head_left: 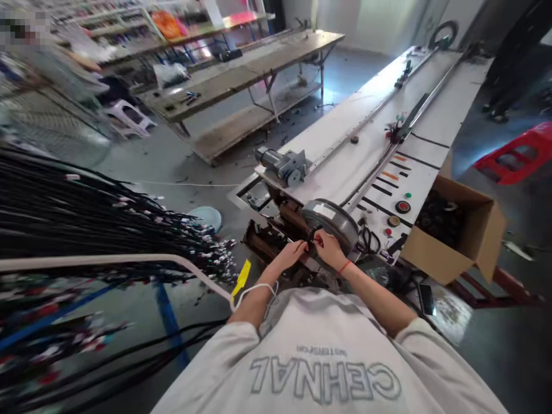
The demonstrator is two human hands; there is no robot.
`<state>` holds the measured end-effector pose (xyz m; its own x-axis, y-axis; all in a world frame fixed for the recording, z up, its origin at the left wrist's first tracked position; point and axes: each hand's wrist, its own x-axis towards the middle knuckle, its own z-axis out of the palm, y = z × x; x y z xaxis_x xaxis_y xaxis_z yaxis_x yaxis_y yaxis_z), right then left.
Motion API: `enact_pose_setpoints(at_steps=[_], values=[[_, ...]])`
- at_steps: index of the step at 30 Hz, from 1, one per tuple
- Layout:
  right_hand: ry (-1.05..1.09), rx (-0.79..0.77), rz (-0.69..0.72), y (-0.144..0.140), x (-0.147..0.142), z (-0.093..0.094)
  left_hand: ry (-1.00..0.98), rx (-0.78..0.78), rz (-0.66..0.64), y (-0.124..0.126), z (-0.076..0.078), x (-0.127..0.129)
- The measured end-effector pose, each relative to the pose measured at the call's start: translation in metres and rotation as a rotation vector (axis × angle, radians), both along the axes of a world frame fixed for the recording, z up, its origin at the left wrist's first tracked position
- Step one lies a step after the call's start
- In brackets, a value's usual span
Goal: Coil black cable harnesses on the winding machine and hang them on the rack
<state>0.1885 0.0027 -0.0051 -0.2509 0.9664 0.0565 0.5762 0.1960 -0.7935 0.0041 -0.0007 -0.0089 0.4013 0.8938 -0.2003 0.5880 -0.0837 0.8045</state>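
My left hand (295, 253) is closed, fingertips together, at the near side of a dark round wheel (330, 215) on the bench end. Just right of it, my right hand (328, 248) is pinched in front of the wheel. A small black strip-like piece (314, 233) shows at its fingertips; its kind is too small to tell. What the left fingers hold, if anything, is hidden. Brown metal trays (263, 244) with dark bits lie below and left of my hands.
A long white bench (345, 132) with a rail, motor (278, 164) and buttons (403, 207) runs away from me. An open cardboard box (448, 253) stands right, a red stool (517, 152) beyond. Bundled black cables (107, 213) hang left, beside a pale bent tube (129, 261).
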Motion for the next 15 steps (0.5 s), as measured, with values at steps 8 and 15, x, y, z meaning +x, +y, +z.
enact_pose_setpoints(at_steps=[8, 15], values=[[-0.105, 0.252, 0.179, 0.007, -0.009, 0.015, 0.321, 0.169, -0.059, -0.02, 0.007, 0.012], [-0.044, 0.429, -0.143, -0.005, 0.072, 0.034, 0.105, -0.141, 0.033, -0.042, -0.022, -0.001]])
